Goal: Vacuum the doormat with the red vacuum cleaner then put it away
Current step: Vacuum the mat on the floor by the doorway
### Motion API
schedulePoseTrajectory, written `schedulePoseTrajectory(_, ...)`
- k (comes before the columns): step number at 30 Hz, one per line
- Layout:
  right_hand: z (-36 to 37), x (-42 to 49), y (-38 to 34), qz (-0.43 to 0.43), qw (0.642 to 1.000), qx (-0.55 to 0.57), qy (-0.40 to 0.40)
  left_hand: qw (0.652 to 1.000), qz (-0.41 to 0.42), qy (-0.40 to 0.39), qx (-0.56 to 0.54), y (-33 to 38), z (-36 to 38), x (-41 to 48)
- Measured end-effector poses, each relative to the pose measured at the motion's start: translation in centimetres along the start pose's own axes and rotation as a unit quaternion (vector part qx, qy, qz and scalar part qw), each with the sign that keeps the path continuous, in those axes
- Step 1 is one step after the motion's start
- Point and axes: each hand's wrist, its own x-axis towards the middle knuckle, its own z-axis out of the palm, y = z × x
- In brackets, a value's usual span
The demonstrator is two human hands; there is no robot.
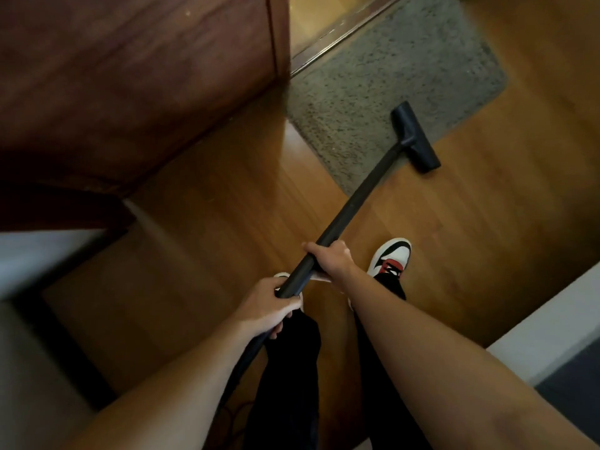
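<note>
A grey speckled doormat (399, 79) lies on the wooden floor by the door threshold. The vacuum's black floor nozzle (417, 138) sits across the mat's near right edge, partly on the bare floor. Its black wand (354, 203) runs back toward me. My right hand (331, 259) grips the wand from above. Lower down, my left hand (272, 303) grips the wand's end where the dark hose begins. The red vacuum body is out of view.
A dark wooden door (136, 79) stands open on the left. The metal threshold (337, 34) borders the mat's far side. My shoes (389, 258) stand on the wooden floor (487, 206). White skirting or wall (545, 326) runs at the right.
</note>
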Motion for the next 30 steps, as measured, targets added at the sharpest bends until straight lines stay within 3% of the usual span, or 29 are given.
schedulePoseTrajectory(4,-0.4,-1.4,-0.2,0.003,0.992,-0.119,-0.031,1.000,0.014,-0.007,-0.004,-1.8,-1.5,-1.4)
schedulePoseTrajectory(6,-0.8,-1.8,-0.8,-0.019,0.968,-0.247,-0.035,1.000,0.017,-0.011,-0.009,-2.6,-1.9,-1.8)
schedulePoseTrajectory(8,-0.9,-1.8,-1.7,-0.101,0.894,-0.436,-0.027,0.999,0.024,-0.017,-0.023,-3.4,-2.4,-2.1)
schedulePoseTrajectory(10,-0.8,-2.0,-2.6,-0.227,0.788,-0.573,-0.001,0.999,0.038,-0.023,-0.026,-4.1,-3.1,-2.4)
schedulePoseTrajectory(12,-0.5,-2.0,-3.3,-0.357,0.713,-0.601,-0.057,0.998,0.044,-0.029,-0.023,-4.8,-3.9,-2.6)
schedulePoseTrajectory(14,0.6,-1.9,-3.5,-0.430,0.641,-0.616,-0.156,0.998,0.040,-0.034,-0.029,-5.2,-4.8,-2.8)
schedulePoseTrajectory(16,2.5,-1.4,-3.4,-0.445,0.571,-0.657,-0.209,0.998,0.043,-0.042,-0.033,-5.3,-5.5,-3.0)
schedulePoseTrajectory(18,4.8,-1.1,-3.0,-0.443,0.528,-0.675,-0.264,0.997,0.044,-0.042,-0.036,-5.1,-5.9,-3.5)
schedulePoseTrajectory(23,8.5,-2.4,-3.8,-0.366,0.551,-0.664,-0.349,0.998,0.051,0.001,0.029,-5.3,-7.3,-5.8)
schedulePoseTrajectory(27,10.0,-2.8,-3.7,-0.341,0.540,-0.672,-0.375,0.980,0.075,0.152,0.101,-5.3,-7.8,-8.9)
schedulePoseTrajectory(30,11.3,-4.0,-4.3,-0.338,0.548,-0.664,-0.381,0.942,0.153,0.298,0.021,-4.4,-7.1,-13.1)
